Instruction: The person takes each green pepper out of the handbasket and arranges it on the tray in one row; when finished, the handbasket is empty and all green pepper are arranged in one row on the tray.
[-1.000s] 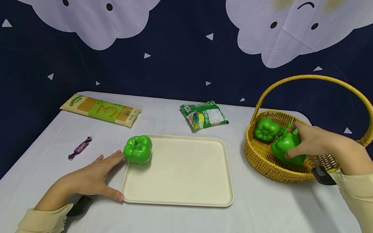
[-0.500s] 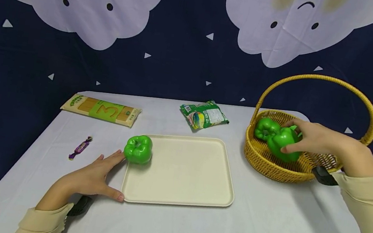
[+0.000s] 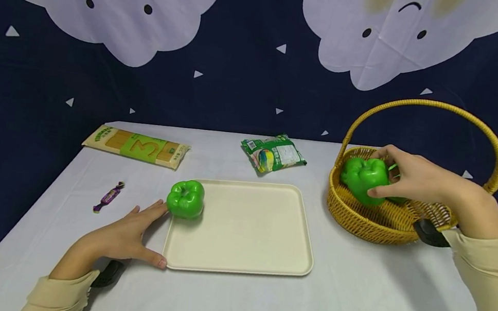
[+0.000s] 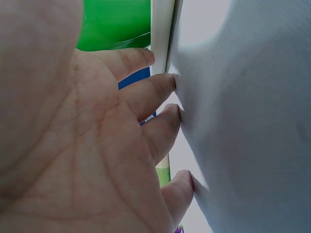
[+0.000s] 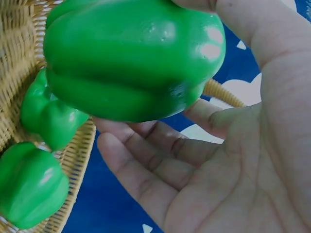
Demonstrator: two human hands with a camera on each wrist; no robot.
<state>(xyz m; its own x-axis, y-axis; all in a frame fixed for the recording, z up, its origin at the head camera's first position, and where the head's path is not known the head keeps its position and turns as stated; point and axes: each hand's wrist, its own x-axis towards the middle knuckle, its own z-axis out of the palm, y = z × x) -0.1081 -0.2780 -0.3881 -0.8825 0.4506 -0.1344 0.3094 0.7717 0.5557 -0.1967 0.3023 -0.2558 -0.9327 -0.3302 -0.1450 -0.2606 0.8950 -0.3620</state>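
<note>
My right hand (image 3: pixel 414 178) grips a green bell pepper (image 3: pixel 365 181) between thumb and fingers, inside the wicker basket (image 3: pixel 372 233). In the right wrist view this bell pepper (image 5: pixel 133 60) looks large and close, lifted above two other green bell peppers, one nearer the rim (image 5: pixel 53 114) and one lower down (image 5: pixel 34 184). My left hand (image 3: pixel 127 234) rests with spread fingers on the table at the left side of a cream tray (image 3: pixel 249 233). Its thumb tip is at the tray's near left corner. Another green bell pepper (image 3: pixel 185 198) sits on the tray's left edge, beside the left fingertips.
The basket's tall handle (image 3: pixel 432 103) arches over the right hand. A noodle packet (image 3: pixel 135 147) lies at the back left, a green snack bag (image 3: pixel 272 153) at the back middle. A purple wrapped candy (image 3: pixel 108 197) lies left of the tray. A dark cloth with clouds hangs behind.
The right hand has raised its bell pepper and shifted it left within the basket, over the pepper there, uncovering another behind it. The left hand has stayed in place.
</note>
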